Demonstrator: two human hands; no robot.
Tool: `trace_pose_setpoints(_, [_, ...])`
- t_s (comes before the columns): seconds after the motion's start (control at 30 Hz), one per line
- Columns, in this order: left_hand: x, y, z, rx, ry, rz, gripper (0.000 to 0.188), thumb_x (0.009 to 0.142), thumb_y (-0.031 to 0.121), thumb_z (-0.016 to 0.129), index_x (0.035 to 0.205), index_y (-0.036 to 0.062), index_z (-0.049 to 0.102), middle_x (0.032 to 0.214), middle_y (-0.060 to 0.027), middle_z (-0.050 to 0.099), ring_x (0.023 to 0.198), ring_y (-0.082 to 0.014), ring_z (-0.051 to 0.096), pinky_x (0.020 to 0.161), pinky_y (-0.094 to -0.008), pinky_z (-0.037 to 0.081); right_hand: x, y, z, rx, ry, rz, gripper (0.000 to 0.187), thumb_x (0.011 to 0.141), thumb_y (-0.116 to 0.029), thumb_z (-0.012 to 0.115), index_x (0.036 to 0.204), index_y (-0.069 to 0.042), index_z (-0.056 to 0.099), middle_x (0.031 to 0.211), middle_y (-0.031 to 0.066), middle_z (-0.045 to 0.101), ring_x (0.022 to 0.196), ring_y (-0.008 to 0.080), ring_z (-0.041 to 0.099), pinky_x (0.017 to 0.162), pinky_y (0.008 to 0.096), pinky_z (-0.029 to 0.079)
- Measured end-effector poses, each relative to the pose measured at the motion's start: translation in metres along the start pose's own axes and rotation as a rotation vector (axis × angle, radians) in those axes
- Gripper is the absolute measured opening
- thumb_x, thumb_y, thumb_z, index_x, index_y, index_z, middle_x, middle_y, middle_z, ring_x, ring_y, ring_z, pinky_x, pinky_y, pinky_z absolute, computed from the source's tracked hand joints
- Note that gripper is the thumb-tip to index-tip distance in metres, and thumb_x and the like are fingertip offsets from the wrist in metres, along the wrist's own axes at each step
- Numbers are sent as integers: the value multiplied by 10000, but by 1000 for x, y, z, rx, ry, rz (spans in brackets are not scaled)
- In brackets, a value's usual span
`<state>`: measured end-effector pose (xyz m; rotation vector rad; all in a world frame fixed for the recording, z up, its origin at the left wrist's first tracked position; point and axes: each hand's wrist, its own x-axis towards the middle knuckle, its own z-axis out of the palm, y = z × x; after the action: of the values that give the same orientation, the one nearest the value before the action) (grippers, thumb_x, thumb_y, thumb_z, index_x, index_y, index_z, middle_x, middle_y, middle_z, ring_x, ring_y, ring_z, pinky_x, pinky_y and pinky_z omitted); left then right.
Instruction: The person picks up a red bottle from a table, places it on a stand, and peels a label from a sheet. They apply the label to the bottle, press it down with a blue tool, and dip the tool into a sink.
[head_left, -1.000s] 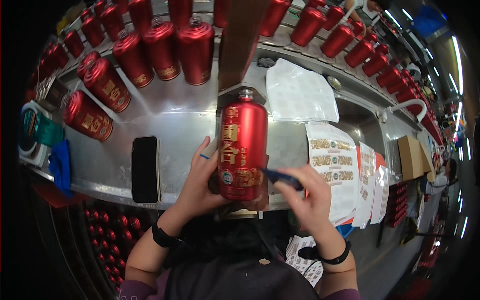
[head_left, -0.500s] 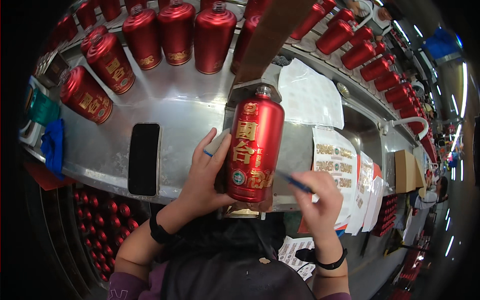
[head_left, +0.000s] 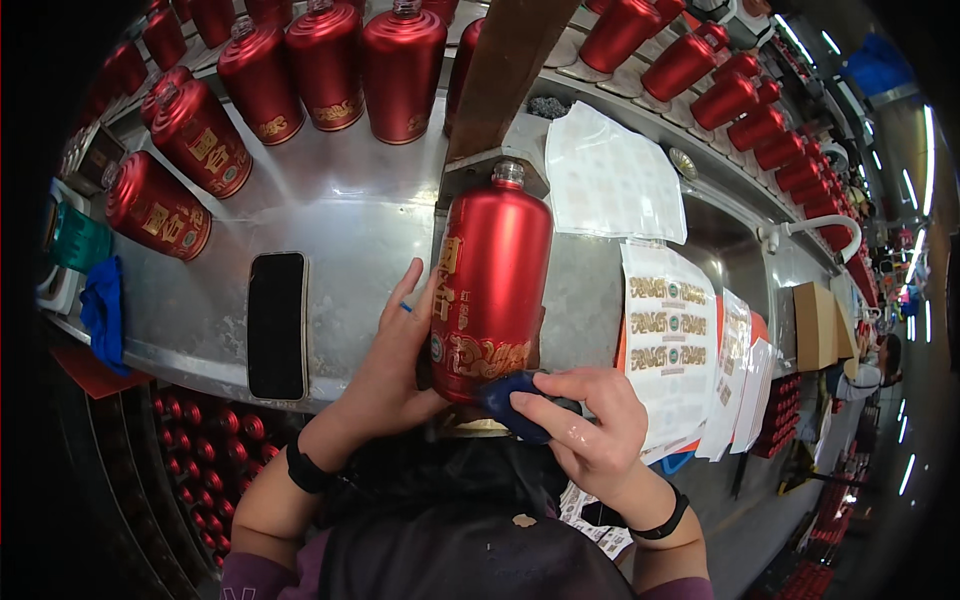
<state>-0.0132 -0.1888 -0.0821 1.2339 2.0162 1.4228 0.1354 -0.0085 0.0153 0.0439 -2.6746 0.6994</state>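
A glossy red bottle [head_left: 497,275] with a clear glass neck lies on a holder at the front of the metal bench, its neck away from me. My left hand [head_left: 392,350], a blue ring on one finger, grips it along its left side, the thumb at the base. Gold lettering shows at its left edge, and a gold decal [head_left: 490,354] runs round its lower part. In my right hand [head_left: 597,425] is a dark blue, flat, rounded scraper [head_left: 520,403], pinched between thumb and fingers. It touches the bottle's lower right side, over the end of the decal.
A black phone [head_left: 278,325] lies left of the bottle. To the right are sheets of gold decals [head_left: 668,325] and a white sheet [head_left: 612,180]. Red bottles [head_left: 404,75] stand along the back, beside a brown post [head_left: 505,75]. A sink [head_left: 722,235] and a cardboard box [head_left: 815,325] lie farther right.
The bottle has rolled leftward, so its lettering now sits at the left edge. My right hand has moved left and down, bringing the scraper flat against the lower bottle.
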Motion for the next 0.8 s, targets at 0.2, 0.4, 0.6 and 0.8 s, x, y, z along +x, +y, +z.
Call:
trace_pose_setpoints(0.2, [3,-3,1,-24,17,28,796,796,300,821,1457,70,442,1528,-156,430,1485,-336,308,1241,-573,55,7,3,0,16,19,4,384,677,-17,730,1044,-120,777,931,93,688,796,264,656,658,343,527])
trace_pose_setpoints(0.4, [8,0,-1,3,-16,62,748,802,289,809,1436,77,473,1518,-155,442,1476,-335,321,1240,-573,60,10,14,0,-6,65,57,395,663,-14,722,1035,-132,785,907,82,681,773,246,642,654,334,527])
trace_pose_setpoints(0.6, [2,-4,2,4,6,29,744,806,311,800,1438,81,480,1512,-146,457,1460,-332,351,1240,-575,58,15,26,-6,-35,14,51,409,653,-11,735,1041,-129,782,905,84,681,773,244,636,633,324,511])
trace_pose_setpoints(0.8, [-1,-1,0,89,14,43,1008,737,234,821,1552,7,274,1408,-199,492,1470,-456,258,1212,-533,189,5,-5,-6,-2,-71,-30,408,658,-40,753,1049,-146,790,893,63,684,751,225,623,629,312,510])
